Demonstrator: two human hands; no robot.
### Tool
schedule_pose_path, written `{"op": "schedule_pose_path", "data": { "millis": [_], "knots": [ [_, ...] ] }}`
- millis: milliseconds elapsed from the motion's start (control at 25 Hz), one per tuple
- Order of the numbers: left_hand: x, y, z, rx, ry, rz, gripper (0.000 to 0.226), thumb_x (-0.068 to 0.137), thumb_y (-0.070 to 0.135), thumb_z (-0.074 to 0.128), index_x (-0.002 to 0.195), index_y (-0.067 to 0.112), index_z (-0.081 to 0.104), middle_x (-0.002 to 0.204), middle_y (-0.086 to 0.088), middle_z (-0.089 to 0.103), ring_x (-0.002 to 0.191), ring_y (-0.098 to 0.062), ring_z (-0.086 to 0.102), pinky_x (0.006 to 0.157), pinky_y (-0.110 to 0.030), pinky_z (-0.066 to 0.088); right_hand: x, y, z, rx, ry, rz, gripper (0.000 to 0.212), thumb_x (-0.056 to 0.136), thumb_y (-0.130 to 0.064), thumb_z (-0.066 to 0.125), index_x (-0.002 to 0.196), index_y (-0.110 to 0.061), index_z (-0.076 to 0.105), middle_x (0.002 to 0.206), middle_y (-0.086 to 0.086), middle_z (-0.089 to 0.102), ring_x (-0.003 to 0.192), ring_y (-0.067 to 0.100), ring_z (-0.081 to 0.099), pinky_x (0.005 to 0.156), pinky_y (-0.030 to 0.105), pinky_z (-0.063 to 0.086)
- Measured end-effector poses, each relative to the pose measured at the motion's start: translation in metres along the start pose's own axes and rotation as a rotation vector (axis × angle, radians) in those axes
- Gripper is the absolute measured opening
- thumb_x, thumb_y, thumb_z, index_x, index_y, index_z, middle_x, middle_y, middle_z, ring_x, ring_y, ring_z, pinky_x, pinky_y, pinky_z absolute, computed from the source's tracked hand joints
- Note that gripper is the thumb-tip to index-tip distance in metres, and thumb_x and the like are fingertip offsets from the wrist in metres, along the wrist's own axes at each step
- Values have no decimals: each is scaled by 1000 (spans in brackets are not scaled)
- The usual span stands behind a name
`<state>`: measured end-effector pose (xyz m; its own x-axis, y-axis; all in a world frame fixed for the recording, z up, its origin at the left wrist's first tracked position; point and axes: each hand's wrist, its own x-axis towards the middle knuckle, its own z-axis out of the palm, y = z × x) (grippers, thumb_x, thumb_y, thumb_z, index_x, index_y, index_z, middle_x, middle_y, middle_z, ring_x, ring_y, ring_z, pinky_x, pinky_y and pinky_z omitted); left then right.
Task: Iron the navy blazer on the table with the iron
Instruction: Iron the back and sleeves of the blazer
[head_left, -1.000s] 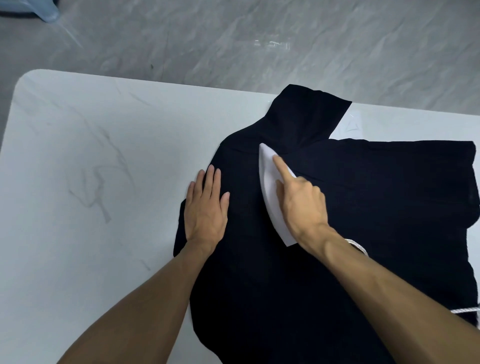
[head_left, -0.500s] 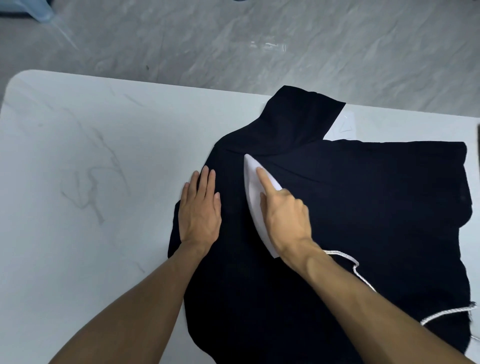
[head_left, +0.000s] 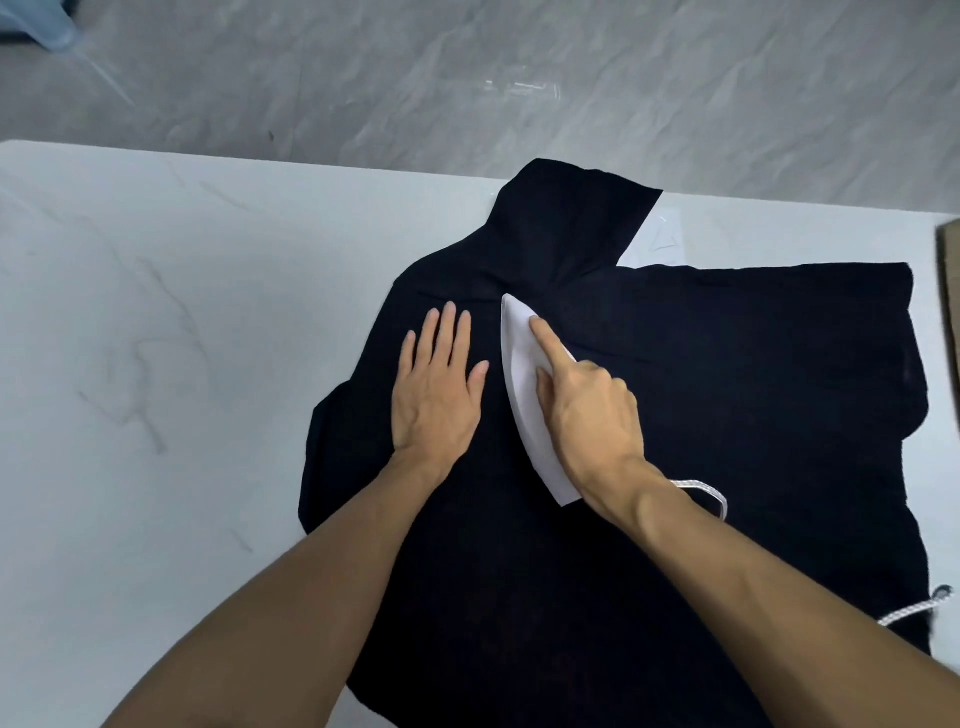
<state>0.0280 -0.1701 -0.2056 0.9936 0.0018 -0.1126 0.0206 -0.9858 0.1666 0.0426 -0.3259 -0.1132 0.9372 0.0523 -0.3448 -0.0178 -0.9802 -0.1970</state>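
Now, half a second on, the left hand (head_left: 436, 395) lies fully on the navy blazer (head_left: 727, 389) rather than at its edge, and the iron (head_left: 519, 374) has nosed up to the fold.

Nearest, a braided white cord (head_left: 711, 493) loops out at 4 o'clock of the right hand (head_left: 587, 415), which grips the iron, fingers curled over its top and the forefinger laid straight along it. The iron is smooth and white, a pointed boat shape aimed at 11 o'clock, flat on the matte, dark cloth. At its 9 o'clock the left hand presses palm-down, fingers straight and slightly spread. The blazer covers the right half of the glossy white, grey-veined table (head_left: 156, 338), one flap reaching to 12 o'clock. Beyond lies grey marbled floor (head_left: 467, 67).
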Motion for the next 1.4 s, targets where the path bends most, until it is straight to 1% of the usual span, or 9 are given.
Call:
{"op": "schedule_pose_path", "data": {
  "millis": [120, 400, 520, 640, 880, 1000, 1080, 1200, 1400],
  "knots": [
    [0, -3, 6, 33, -28, -18, 62, 105, 45, 19, 158, 13, 11, 165, -7, 13, 152, -23, 12, 124, -43, 14, 6, 12, -6, -56, -23, -35, 63, 100, -14, 37, 151, -42, 14, 63, -2, 35, 46, 14, 31, 51, 32, 26],
    [2, -2, 7, 38, -13, -16, 61, 105, 44, 22, 158, 16, 13, 165, -4, 13, 152, -21, 10, 124, -43, 13, 20, 54, -32, -63, -37, 4, 57, 102, -22, 35, 150, -45, 17, 67, -2, 36, 54, 22, 39, 60, 36, 31],
    [1, -2, 6, 49, -14, -19, 61, 104, 44, 23, 157, 15, 13, 165, -5, 14, 152, -21, 10, 124, -42, 12, 9, 35, -29, 28, -125, -90, 58, 100, -25, 37, 150, -48, 17, 76, 2, 45, 69, 31, 53, 64, 36, 34],
    [3, -2, 7, 41, -11, -31, 61, 104, 43, 23, 157, 14, 13, 165, -5, 14, 152, -21, 11, 124, -42, 12, 11, 30, -23, -44, -114, -193, 57, 102, -27, 34, 150, -47, 13, 71, 2, 43, 59, 27, 46, 59, 37, 35],
    [3, -1, 6, 66, -2, -28, 62, 105, 44, 22, 157, 13, 12, 165, -4, 13, 152, -21, 10, 124, -42, 11, 16, 85, -43, -84, -100, -25, 57, 102, -27, 35, 150, -50, 14, 78, 5, 46, 65, 30, 45, 64, 38, 36],
    [3, -2, 5, 70, -4, -31, 62, 105, 44, 22, 157, 13, 12, 165, -5, 13, 152, -21, 9, 124, -42, 11, 3, 75, -49, 83, -135, 45, 57, 101, -27, 39, 149, -50, 19, 82, 9, 56, 76, 36, 56, 72, 42, 46],
    [2, -1, 5, 71, -5, -30, 61, 105, 43, 21, 157, 13, 12, 165, -5, 13, 152, -20, 9, 124, -42, 11, -12, 49, -39, 163, -183, 1, 57, 101, -28, 39, 149, -50, 18, 88, 11, 60, 82, 36, 59, 76, 42, 47],
    [3, 1, 5, 72, 2, -23, 61, 104, 41, 23, 157, 13, 11, 165, -5, 13, 152, -21, 10, 124, -42, 11, -24, 24, -17, 59, -171, -106, 61, 102, -23, 36, 151, -47, 8, 84, 6, 55, 72, 29, 58, 65, 38, 43],
    [2, -1, 6, 65, 5, -17, 61, 104, 41, 24, 157, 14, 14, 165, -5, 14, 152, -22, 11, 124, -43, 11, -8, 62, -24, -110, -111, -103, 63, 102, -21, 35, 150, -49, 4, 84, 5, 48, 62, 28, 46, 61, 37, 36]
  ]
}}
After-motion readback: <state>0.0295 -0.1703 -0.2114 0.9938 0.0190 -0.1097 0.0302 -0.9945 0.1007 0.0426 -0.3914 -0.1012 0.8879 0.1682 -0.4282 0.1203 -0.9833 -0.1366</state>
